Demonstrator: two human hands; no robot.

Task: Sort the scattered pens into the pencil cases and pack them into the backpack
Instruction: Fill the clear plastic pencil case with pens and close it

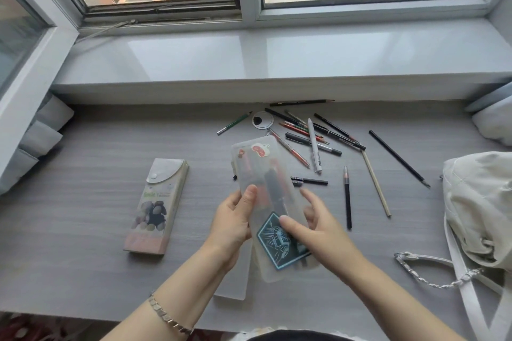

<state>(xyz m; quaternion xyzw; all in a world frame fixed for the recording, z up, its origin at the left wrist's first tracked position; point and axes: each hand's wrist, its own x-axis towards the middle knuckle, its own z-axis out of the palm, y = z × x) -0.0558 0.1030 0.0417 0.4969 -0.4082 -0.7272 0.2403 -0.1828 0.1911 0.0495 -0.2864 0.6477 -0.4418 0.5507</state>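
I hold a translucent plastic pencil case with stickers above the grey desk, tilted away from me. Dark and red pens show through its lid. My left hand grips its left edge, thumb on the lid. My right hand holds the right side, thumb on the teal sticker. A second pencil case, flap snapped shut, lies flat to the left. Scattered pens and pencils lie beyond and to the right of the held case. The white backpack sits at the right edge.
The grey wood-grain desk runs under a glossy window sill. A round white cable grommet sits among the pens. Grey cushions lie at far left. The backpack's chain strap trails onto the desk.
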